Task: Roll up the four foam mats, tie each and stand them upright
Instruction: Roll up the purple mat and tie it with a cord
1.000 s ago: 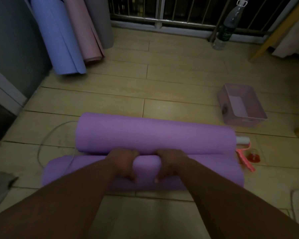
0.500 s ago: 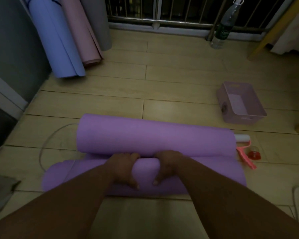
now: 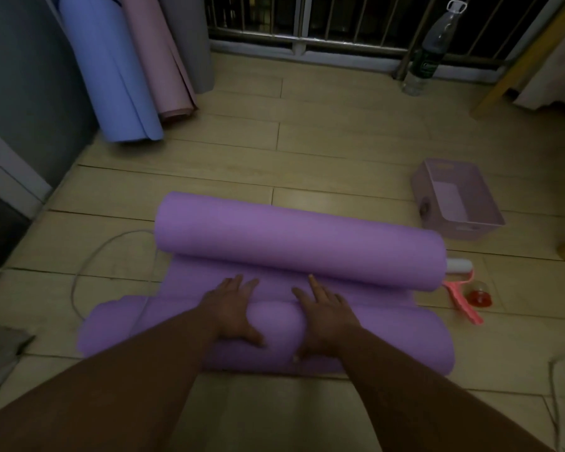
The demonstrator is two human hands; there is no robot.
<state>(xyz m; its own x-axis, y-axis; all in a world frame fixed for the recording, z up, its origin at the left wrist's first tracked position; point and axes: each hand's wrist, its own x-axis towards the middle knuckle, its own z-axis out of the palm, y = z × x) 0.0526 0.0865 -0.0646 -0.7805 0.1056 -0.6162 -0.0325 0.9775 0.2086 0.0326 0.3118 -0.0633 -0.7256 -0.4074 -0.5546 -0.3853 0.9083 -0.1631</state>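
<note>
both my hands are flat on the purple mat [image 3: 294,246], palms down, fingers straight & a bit spread, pinching nothing. l hand [image 3: 232,309] presses the top of the near roll, fingertips reaching over onto the flat strip behind it. r hand [image 3: 323,319] does the same just beside it, w/ a bare patch of roll between the two; both thumbs hang down the roll's near face.

the mat lies crosswise on the floor [image 3: 340,151], mid-floor, close to me. it's curled from both ends: the near roll under my palms, and a fatter roll at the far end lying parallel to it, w/ the flat strip between them.

blue mat [image 3: 111,76], pink mat [image 3: 159,60] & grey mat [image 3: 190,37] stand rolled in the floor's far left corner, leaning on the wall, side by side. can't tell if they're tied.

a white cord [image 3: 88,265] loops on the floor at the mat's left end. off its right end: a pink tape dispenser [image 3: 463,298] and a white cylinder [image 3: 459,265] just beside the far roll, and a pale basket [image 3: 490,220] a bit farther back. a plastic bottle [image 3: 434,50] stands at the far edge by the railing [image 3: 307,44].
</note>
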